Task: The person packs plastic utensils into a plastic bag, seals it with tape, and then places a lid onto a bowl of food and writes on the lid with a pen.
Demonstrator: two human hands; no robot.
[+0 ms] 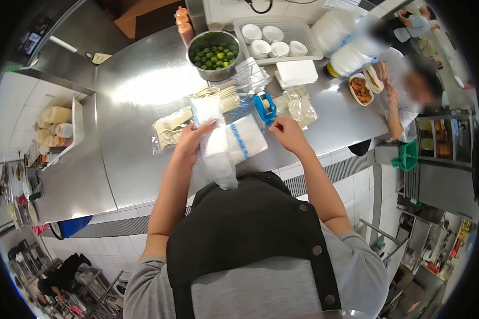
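My left hand is wrapped round a long white plastic-wrapped bundle that hangs over the counter's front edge. My right hand is closed beside a blue tape dispenser; whatever its fingers pinch is too small to make out. Between my hands lies a white packet with a blue printed strip. Clear bags of cream-coloured plastic cutlery lie left of and behind the bundle. Another clear packet rests right of the dispenser.
Behind stand a steel pot of green limes, orange bottles and a basket of white bowls. White containers are stacked before the basket. At right, a co-worker's hands are near an open food box.
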